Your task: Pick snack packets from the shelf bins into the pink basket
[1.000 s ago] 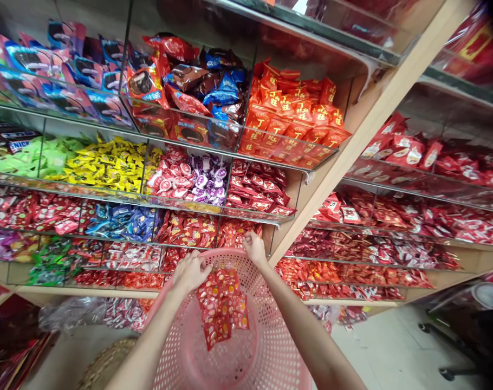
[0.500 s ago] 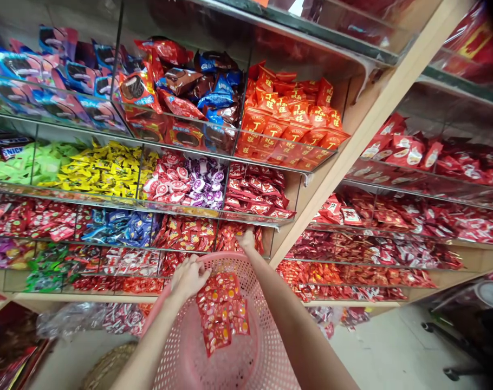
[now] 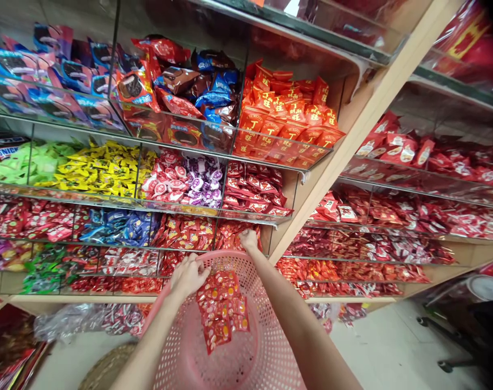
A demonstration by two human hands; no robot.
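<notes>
My left hand [image 3: 188, 276] is closed on the left rim of a pink perforated plastic basket [image 3: 277, 325], which tilts toward me below the shelves. Inside the basket lies a bunch of small red candy packets [image 3: 222, 309] with orange and yellow spots. Over the basket's far rim reaches my right arm. My right hand [image 3: 250, 238] is at a shelf compartment of red wrapped candies [image 3: 229, 234], its fingers curled in. Whatever is in those fingers is too small and partly hidden to make out.
Clear-fronted shelf compartments hold yellow candies [image 3: 108, 168], blue candies [image 3: 120, 226] and orange-red packets [image 3: 287, 122]. A slanted wooden post [image 3: 348, 141] stands right of my right hand. Below are a plastic bag [image 3: 67, 322] and a woven round item [image 3: 108, 365]; a wheeled base [image 3: 445, 346] is at right.
My right hand has pulled back slightly at the compartment, with its fingers now visibly curled. My left hand and the basket have stayed in place. The view has shifted slightly.
</notes>
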